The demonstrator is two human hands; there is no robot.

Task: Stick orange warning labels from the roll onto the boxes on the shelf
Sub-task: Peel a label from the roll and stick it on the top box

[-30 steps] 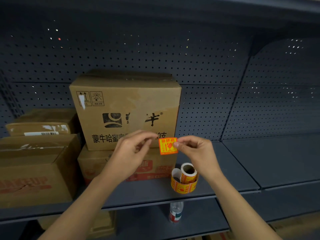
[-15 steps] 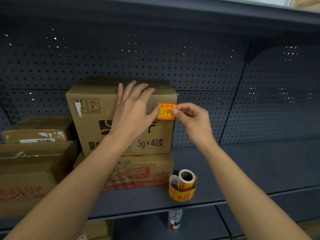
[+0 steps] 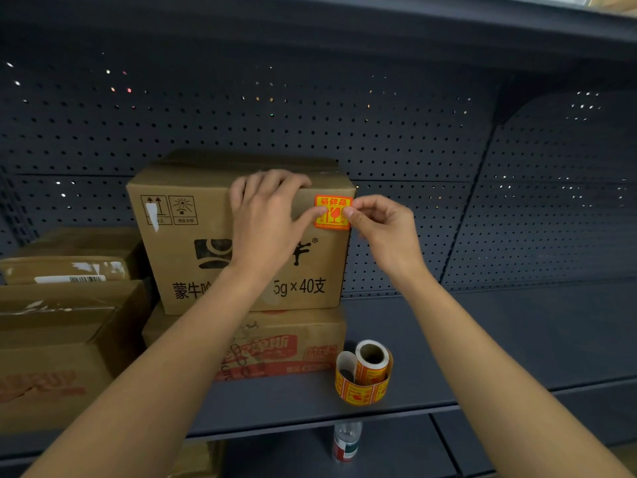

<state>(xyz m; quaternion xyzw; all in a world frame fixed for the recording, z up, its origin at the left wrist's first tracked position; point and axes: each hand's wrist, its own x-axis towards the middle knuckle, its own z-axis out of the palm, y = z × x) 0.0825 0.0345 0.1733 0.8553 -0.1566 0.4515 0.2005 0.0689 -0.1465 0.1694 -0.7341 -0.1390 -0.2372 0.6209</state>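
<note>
My left forearm covers the middle of the print on the top box (image 3: 179,250), so the logo and the text line read only in parts. Below the shelf (image 3: 499,339), at 6 o'clock from the roll (image 3: 367,372), a bottle (image 3: 346,443) shows only its top part.

Half a second ago the fingers of my left hand (image 3: 265,215) lay spread on the box front. Now they bend over its top edge, and the thumb presses the left side of the label (image 3: 332,212). My right hand (image 3: 382,229) pinches the label's right edge as before.

The label is an orange square with red characters and a broken-glass sign. It sits at the 2 o'clock corner of the box front. The roll stands on the shelf at 5 o'clock from the boxes, with a loose strip curled around it.
</note>
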